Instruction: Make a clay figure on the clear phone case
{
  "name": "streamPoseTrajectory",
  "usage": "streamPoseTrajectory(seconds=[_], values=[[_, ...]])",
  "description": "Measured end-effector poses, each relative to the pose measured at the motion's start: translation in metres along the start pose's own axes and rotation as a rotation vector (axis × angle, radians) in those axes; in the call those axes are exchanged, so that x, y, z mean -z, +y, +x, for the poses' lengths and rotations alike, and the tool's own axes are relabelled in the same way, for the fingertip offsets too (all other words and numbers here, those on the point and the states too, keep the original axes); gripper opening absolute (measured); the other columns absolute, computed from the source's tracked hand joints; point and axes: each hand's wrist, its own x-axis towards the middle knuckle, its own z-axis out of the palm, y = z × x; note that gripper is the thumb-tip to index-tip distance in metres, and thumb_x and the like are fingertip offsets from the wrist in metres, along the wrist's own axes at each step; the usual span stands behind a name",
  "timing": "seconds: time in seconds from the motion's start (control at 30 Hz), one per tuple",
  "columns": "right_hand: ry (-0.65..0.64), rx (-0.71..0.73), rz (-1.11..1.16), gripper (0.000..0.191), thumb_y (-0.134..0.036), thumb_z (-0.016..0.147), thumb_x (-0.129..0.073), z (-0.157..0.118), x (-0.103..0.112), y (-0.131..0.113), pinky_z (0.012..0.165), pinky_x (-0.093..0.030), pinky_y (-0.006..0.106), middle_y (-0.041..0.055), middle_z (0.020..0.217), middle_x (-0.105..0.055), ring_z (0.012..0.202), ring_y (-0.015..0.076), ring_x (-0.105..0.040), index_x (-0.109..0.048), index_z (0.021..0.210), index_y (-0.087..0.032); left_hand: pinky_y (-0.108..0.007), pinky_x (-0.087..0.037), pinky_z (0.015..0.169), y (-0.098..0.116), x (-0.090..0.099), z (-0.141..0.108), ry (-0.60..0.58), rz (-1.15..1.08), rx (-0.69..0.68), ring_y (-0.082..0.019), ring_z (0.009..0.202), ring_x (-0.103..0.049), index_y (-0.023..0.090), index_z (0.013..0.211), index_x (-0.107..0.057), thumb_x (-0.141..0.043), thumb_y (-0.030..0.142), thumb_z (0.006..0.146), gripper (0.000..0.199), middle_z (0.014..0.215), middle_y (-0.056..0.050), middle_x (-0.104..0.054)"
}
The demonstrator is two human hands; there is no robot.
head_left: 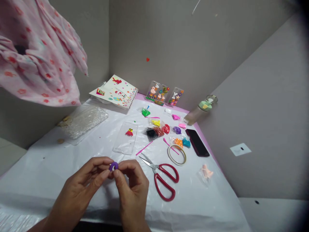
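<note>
A small strip of purple clay [113, 166], bent into an arch, is pinched at its two ends between my hands. My left hand [83, 185] grips the left end with thumb and fingertips. On the other end are the thumb and forefinger of my right hand [132, 187]. Just beyond them a clear phone case [123, 146] lies flat, with a small red and yellow clay figure [129, 132] on it. Right of my hands rest red-handled scissors [166, 180], blades apart, and a pink modelling tool [144, 148].
Several bagged clay lumps, including red [165, 129] and purple [177, 130], a tape roll [177, 154] and a phone [197, 142] lie to the right. Decorated cases [153, 91] lean at the back near a bottle [201, 109]. Pink cloth [48, 64] hangs upper left.
</note>
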Motion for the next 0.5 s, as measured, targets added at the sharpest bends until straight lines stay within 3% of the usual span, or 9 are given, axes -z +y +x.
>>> streamPoseTrajectory(seconds=[0.17, 0.33, 0.5], values=[[-0.066, -0.189, 0.168, 0.016, -0.032, 0.081, -0.087, 0.005, 0.003, -0.001, 0.076, -0.055, 0.029, 0.0006, 0.079, -0.077, 0.076, 0.0181, -0.071, -0.075, 0.083, -0.022, -0.018, -0.064, 0.08, -0.015, 0.009, 0.002, -0.006, 0.067, 0.027, -0.018, 0.089, -0.081, 0.033, 0.115, -0.075, -0.07, 0.057, 0.093, 0.033, 0.098, 0.002, -0.082], [-0.059, -0.227, 0.193, 0.024, -0.038, 0.077, -0.093, 0.007, 0.006, 0.0, 0.073, -0.054, 0.028, 0.0003, 0.075, -0.075, 0.071, 0.016, -0.067, -0.076, 0.082, -0.021, -0.019, -0.062, 0.087, -0.009, 0.014, 0.007, -0.116, 0.129, -0.166, -0.018, 0.095, -0.079, 0.042, 0.12, -0.079, -0.081, 0.048, 0.085, 0.035, 0.108, 0.005, -0.081], [-0.051, -0.244, 0.189, 0.026, -0.039, 0.075, -0.094, 0.007, 0.008, 0.002, 0.069, -0.049, 0.025, -0.0011, 0.072, -0.071, 0.067, 0.0135, -0.061, -0.076, 0.08, -0.02, -0.019, -0.062, 0.083, -0.003, 0.021, 0.009, -0.104, 0.138, -0.131, -0.017, 0.091, -0.078, 0.044, 0.112, -0.083, -0.076, 0.05, 0.087, 0.027, 0.099, 0.005, -0.082]])
